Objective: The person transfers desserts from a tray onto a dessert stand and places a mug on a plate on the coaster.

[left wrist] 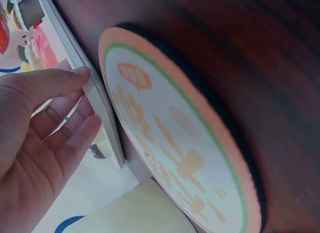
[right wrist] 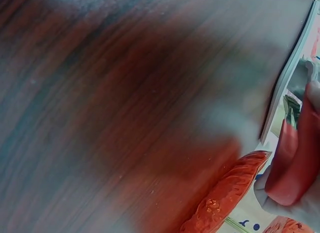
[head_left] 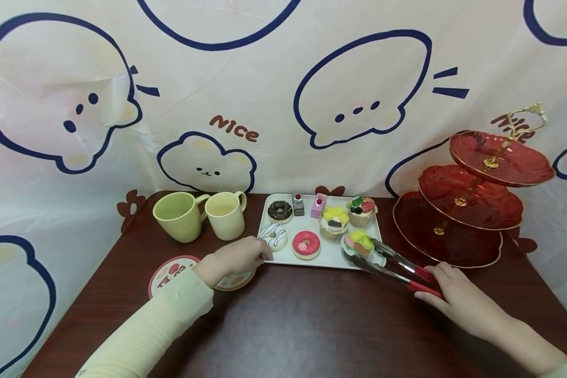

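Evidently, our left grip (head_left: 240, 255) pinches the tray (head_left: 328, 256) at its front-left rim, likely steadying it while our right grip (head_left: 465, 298) clasps tongs (head_left: 399, 257) around its front-right tart (head_left: 360, 240).

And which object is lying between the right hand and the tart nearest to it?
The tongs. The head view shows it: the right hand holds their red handles, and their metal ends are at the tart.
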`<action>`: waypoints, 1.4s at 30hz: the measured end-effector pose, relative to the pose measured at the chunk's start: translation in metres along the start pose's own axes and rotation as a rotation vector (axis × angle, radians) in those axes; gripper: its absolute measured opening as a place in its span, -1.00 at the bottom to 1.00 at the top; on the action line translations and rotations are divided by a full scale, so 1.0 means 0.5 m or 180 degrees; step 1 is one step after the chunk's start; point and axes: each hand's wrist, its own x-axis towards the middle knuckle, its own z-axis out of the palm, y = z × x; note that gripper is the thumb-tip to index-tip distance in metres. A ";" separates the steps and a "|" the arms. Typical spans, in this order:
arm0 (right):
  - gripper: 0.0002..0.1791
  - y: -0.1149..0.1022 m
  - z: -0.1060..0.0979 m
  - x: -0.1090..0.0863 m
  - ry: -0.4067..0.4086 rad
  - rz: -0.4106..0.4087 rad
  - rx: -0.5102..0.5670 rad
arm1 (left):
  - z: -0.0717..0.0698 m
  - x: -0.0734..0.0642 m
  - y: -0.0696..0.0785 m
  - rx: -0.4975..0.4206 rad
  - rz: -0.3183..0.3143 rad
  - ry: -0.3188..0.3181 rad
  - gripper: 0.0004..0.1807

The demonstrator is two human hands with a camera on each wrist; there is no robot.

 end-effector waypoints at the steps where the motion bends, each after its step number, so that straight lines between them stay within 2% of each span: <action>1: -0.39 0.000 -0.001 0.001 0.0004 0.0005 -0.0008 | 0.000 0.000 0.000 0.0008 0.0016 0.0004 -0.79; 10: -0.23 0.006 -0.005 0.006 0.0011 0.0060 0.0010 | -0.007 -0.002 0.004 0.0011 -0.0026 -0.0015 -0.80; 18: -0.19 0.001 0.000 0.016 -0.0038 0.0040 0.0005 | -0.005 0.001 0.004 0.0058 -0.0022 -0.0005 -0.79; 42: -0.43 -0.013 0.007 0.034 0.0163 -0.0167 -0.0122 | -0.005 -0.002 0.010 0.0015 -0.0061 -0.0039 -0.81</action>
